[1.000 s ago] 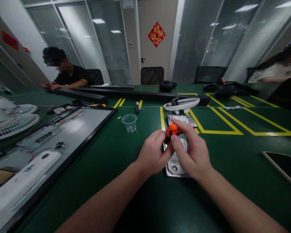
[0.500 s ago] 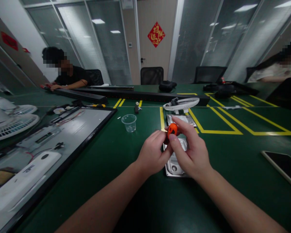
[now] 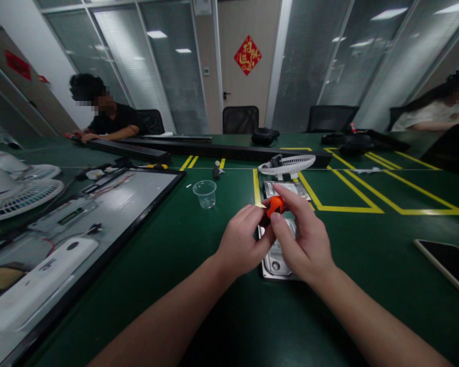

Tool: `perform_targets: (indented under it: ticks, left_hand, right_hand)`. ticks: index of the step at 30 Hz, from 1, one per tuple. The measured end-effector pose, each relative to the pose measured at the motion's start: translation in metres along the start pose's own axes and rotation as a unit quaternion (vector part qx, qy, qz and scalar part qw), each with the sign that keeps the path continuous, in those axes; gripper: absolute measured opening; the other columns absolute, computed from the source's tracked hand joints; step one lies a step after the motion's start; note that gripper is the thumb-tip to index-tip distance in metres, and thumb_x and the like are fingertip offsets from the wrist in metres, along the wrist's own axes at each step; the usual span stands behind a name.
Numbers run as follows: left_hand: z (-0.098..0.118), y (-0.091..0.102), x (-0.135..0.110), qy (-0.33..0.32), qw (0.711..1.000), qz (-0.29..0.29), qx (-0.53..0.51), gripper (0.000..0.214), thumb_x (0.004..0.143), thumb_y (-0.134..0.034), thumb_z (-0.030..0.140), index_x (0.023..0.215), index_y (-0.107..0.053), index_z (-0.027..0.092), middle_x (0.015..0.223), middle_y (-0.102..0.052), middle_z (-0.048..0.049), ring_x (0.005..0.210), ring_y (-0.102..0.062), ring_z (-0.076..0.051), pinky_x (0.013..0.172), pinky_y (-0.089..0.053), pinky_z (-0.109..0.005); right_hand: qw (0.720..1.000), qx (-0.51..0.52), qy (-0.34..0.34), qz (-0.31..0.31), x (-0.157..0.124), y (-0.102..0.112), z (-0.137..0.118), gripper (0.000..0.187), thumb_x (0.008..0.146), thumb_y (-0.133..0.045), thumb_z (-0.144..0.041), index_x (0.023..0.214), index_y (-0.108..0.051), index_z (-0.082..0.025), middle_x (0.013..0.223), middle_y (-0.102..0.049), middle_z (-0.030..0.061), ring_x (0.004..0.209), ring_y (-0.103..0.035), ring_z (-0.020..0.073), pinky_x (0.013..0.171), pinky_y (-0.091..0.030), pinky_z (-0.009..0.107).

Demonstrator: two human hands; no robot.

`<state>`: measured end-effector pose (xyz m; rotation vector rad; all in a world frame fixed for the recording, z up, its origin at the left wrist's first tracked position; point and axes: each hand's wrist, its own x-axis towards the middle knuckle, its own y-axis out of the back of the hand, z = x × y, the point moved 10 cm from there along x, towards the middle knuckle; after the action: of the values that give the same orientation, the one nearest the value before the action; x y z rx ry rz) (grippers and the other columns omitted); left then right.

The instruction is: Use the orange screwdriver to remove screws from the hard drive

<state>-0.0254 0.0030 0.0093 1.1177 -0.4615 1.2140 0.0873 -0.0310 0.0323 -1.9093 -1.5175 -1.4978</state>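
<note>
Both my hands meet above a silver hard drive [image 3: 276,266] on the green table. Between the thumb and fingers of my right hand [image 3: 306,239] is a screwdriver [image 3: 276,205], its orange-and-black handle seen end-on; its shaft is hidden. My left hand [image 3: 243,239] is closed just beneath and beside the handle, fingertips touching its lower part. Whatever else those fingers enclose is hidden. The hands cover much of the drive's upper part. Just beyond them lies a second hard drive [image 3: 294,189].
Left of my hands stands a clear plastic cup [image 3: 205,194]. A white fan grille [image 3: 296,163] sits farther back. A large panel [image 3: 137,196] with electronics fills the left, and a phone [image 3: 449,265] lies right. Two people sit across the table.
The orange handle has turned between my right fingers, showing a different mix of orange and black. Both hands stay over the drive; the whole view has shifted slightly.
</note>
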Motion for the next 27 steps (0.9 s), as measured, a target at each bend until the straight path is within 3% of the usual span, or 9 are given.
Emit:
perform_targets:
  ticks: [4, 8, 17, 22, 27]
  left_hand:
    - [-0.0031, 0.0039, -0.0015, 0.017, 1.0, 0.023, 0.002, 0.005, 0.1, -0.062, 0.021, 0.098, -0.058, 0.02, 0.089, -0.065, -0.0033, 0.082, -0.059, -0.018, 0.073, -0.047, -0.031]
    - [-0.0054, 0.0093, -0.0032, 0.027, 0.998, 0.049, -0.001, 0.014, 0.094, -0.067, 0.018, 0.105, -0.059, 0.02, 0.093, -0.066, -0.0024, 0.082, -0.061, -0.017, 0.073, -0.049, -0.03]
    - [-0.0024, 0.004, -0.001, 0.02, 1.0, 0.019, -0.006, 0.007, 0.1, -0.06, 0.019, 0.107, -0.061, 0.019, 0.093, -0.066, -0.0045, 0.084, -0.061, -0.018, 0.074, -0.048, -0.031]
    - [-0.0065, 0.0081, -0.0032, 0.03, 0.998, 0.046, 0.003, 0.016, 0.093, -0.069, 0.019, 0.105, -0.059, 0.02, 0.092, -0.066, -0.0029, 0.084, -0.062, -0.018, 0.074, -0.049, -0.031]
    - [-0.0037, 0.0075, -0.0017, 0.017, 0.999, 0.038, 0.002, 0.012, 0.093, -0.065, 0.014, 0.102, -0.059, 0.02, 0.09, -0.065, -0.0023, 0.082, -0.061, -0.018, 0.073, -0.048, -0.03]
  right_hand:
    - [1.0, -0.009, 0.003, 0.004, 0.0, 0.0016, -0.0007, 0.051, 0.102, -0.062, -0.019, 0.152, -0.056, -0.027, 0.134, -0.072, 0.0098, 0.12, -0.071, 0.0252, 0.1, -0.061, 0.042]
    - [1.0, -0.026, 0.006, 0.015, 0.0014, 0.0026, -0.0008, 0.047, 0.1, -0.067, -0.019, 0.147, -0.059, -0.026, 0.125, -0.073, 0.0082, 0.107, -0.072, 0.023, 0.093, -0.062, 0.04]
    - [1.0, -0.007, 0.006, -0.002, 0.0005, -0.0003, -0.0005, 0.052, 0.103, -0.06, -0.018, 0.154, -0.054, -0.027, 0.135, -0.071, 0.0093, 0.12, -0.07, 0.0239, 0.102, -0.059, 0.042]
    - [1.0, -0.022, 0.008, 0.012, 0.0021, -0.0001, -0.0001, 0.049, 0.101, -0.065, -0.017, 0.148, -0.057, -0.028, 0.125, -0.072, 0.0071, 0.107, -0.071, 0.0219, 0.094, -0.061, 0.04]
    - [0.999, -0.026, 0.003, 0.021, 0.0019, 0.0021, -0.0003, 0.047, 0.099, -0.069, -0.018, 0.144, -0.06, -0.027, 0.121, -0.072, 0.0063, 0.103, -0.07, 0.0217, 0.093, -0.061, 0.04]
